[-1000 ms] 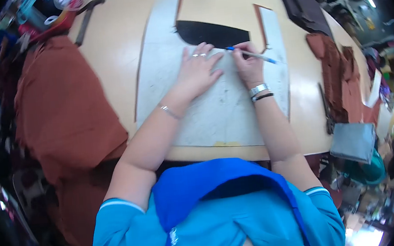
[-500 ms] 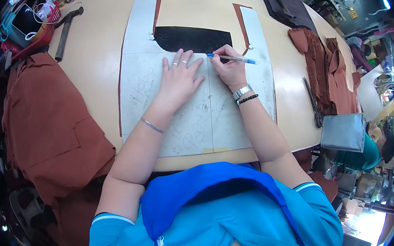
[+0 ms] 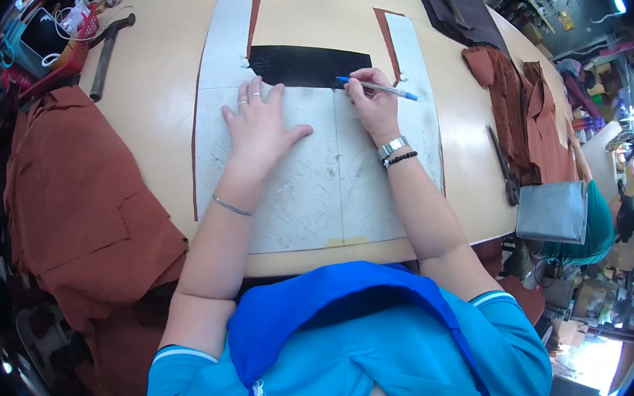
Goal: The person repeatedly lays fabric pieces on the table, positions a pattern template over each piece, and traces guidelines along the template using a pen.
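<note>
A large white pattern sheet (image 3: pixel 307 176) with handwriting and two upright arms lies on reddish-brown material (image 3: pixel 385 35), which shows along its edges. Between the arms is a black piece (image 3: pixel 308 63), its lower edge meeting the white sheet. My left hand (image 3: pixel 260 123) is spread flat on the sheet's left part, fingertips near the black piece. In my right hand (image 3: pixel 374 104) is a blue-tipped pen (image 3: pixel 390 89), its tip at the black piece's lower right edge.
Brown material (image 3: pixel 87 189) hangs over the table's left edge. A hammer (image 3: pixel 111 57) and red basket (image 3: pixel 78 53) are at the upper left. Scissors (image 3: pixel 505 168), brown pieces (image 3: pixel 511 110), a grey box (image 3: pixel 553 213) and dark folded material (image 3: pixel 459 5) are right. Someone in green (image 3: pixel 598 224) stands at far right.
My left hand has slid left across the sheet, with its thumb spread away. My right hand still holds the pen, its tip now slightly higher, over the black piece's edge. A co-worker's arm shows at right.
</note>
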The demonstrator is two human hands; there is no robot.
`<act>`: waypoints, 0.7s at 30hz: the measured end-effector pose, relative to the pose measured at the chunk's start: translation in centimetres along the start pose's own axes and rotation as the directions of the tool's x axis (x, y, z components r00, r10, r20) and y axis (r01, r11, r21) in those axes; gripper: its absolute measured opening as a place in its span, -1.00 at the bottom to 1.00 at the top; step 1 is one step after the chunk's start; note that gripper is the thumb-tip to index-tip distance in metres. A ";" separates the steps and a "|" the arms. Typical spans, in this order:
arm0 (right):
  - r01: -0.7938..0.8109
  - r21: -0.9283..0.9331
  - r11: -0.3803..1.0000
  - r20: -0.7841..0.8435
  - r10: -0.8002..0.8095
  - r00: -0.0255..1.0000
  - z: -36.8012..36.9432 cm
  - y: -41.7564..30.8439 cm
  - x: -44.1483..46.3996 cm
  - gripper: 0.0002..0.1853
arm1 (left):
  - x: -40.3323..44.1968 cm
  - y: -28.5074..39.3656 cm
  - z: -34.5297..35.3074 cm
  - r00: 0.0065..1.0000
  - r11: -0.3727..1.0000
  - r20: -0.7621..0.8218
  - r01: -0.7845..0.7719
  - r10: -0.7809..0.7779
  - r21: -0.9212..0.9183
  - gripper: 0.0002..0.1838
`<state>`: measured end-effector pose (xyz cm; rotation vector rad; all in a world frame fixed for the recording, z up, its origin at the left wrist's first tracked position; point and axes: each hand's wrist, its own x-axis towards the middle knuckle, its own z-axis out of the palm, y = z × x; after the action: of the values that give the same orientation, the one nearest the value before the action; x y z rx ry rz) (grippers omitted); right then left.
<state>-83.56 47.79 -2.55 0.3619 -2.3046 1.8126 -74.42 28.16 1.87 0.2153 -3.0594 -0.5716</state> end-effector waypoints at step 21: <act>0.109 -0.082 0.991 0.294 -0.080 0.952 11.8 -3.2 4.5 -0.81 | 0.4 -0.5 -0.4 0.996 0.999 0.082 0.036 -0.038 0.025 0.17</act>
<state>-86.78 35.24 -1.04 0.7554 -2.5045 1.6901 -74.75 27.51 2.04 0.2550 -3.1497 -0.5597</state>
